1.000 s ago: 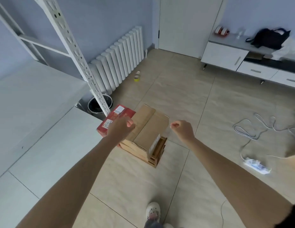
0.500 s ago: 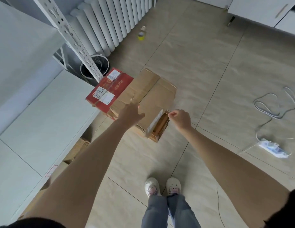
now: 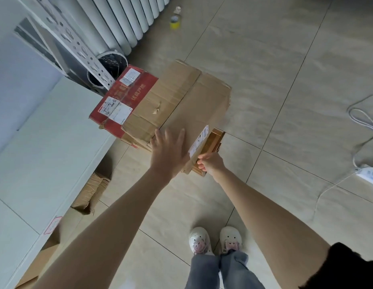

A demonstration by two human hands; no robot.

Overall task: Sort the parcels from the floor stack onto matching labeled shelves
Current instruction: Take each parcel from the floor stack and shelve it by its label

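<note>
The pick-up step is in hand: the brown cardboard parcel [image 3: 181, 105] tops the floor stack. The left hand [image 3: 167, 151] lies flat, fingers straight, at its 6 o'clock edge; the right hand [image 3: 210, 163] pinches the 5 o'clock corner. Next, probably lift and read the label [image 3: 199, 141].

**One head cam, steep downward look**

Single view, worn on head, aimed fwd and sharply down at beige tiled floor [image 3: 264, 59]. Wide-angle: edges bend. Close range, both forearms fill lower frame; wearer's white shoes [image 3: 214, 239] sit below the fingertips, white ribbed radiator [image 3: 127, 19] far beyond them. No 2nd view to overlap.
</note>
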